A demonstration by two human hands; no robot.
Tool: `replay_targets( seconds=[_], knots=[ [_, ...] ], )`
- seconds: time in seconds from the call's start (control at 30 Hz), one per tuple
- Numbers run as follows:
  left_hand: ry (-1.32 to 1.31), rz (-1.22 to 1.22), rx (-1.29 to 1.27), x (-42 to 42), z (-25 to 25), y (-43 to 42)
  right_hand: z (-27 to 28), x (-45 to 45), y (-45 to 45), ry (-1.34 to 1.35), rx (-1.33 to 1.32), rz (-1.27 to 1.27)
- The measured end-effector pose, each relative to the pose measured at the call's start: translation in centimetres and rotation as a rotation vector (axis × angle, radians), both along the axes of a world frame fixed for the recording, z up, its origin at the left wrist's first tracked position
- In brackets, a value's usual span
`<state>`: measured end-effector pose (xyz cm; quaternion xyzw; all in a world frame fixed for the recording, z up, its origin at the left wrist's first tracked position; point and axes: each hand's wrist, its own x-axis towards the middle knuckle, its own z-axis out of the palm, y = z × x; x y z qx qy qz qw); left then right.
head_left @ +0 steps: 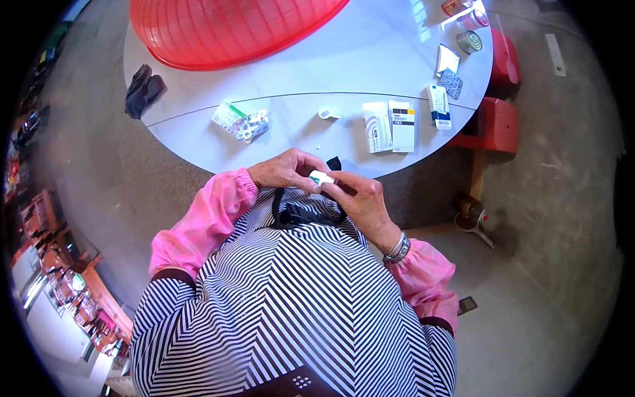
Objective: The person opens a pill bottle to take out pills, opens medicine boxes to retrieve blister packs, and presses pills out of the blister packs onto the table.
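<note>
Both hands meet just off the table's near edge, around a small white bottle with a green mark. My left hand pinches its left side, and my right hand, with a metal watch at the wrist, grips its right side. Beyond them on the white table lie a small white cap-like piece and a tiny white bit. Left of these, a green-and-white box touches a silver blister pack. Two upright-looking white boxes rest side by side to the right.
A red mesh cover occupies the table's far side. Dark cloth lies at the left edge. At the right are a blue-and-white box, a blister pack, a tin and jars. Red stools stand beyond the right edge.
</note>
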<state>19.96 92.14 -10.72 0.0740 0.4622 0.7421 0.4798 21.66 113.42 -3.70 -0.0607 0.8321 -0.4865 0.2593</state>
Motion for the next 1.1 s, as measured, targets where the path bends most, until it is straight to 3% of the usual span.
replay_targets(
  seconds=[0.1, 0.23, 0.53, 0.7, 0.83, 0.93, 1.1],
  knots=[
    [-0.004, 0.076, 0.006, -0.1, 0.7, 0.2, 0.2, -0.1, -0.2, 0.001, -0.019, -0.071],
    [0.043, 0.113, -0.009, -0.2, 0.8, 0.2, -0.8, 0.2, 0.1, -0.212, -0.130, -0.165],
    [-0.074, -0.048, 0.047, -0.1, 0.1, -0.6, -0.1, 0.4, 0.3, 0.556, 0.036, 0.283],
    [-0.149, -0.036, 0.070, -0.1, -1.8, -2.3, 1.5, -0.9, 1.1, 0.522, 0.030, 0.268],
    [-0.170, 0.049, 0.237, -0.2, -0.7, -2.3, -4.6, -2.4, 2.3, 0.479, 0.212, 0.222],
    [-0.157, 0.093, 0.226, 0.0, 0.0, -1.9, -10.9, -3.3, 3.3, 0.462, 0.476, 0.335],
    [-0.101, 0.153, 0.221, 0.4, 0.3, -1.6, -15.5, -3.5, 3.6, 0.469, 0.646, 0.395]
  ],
)
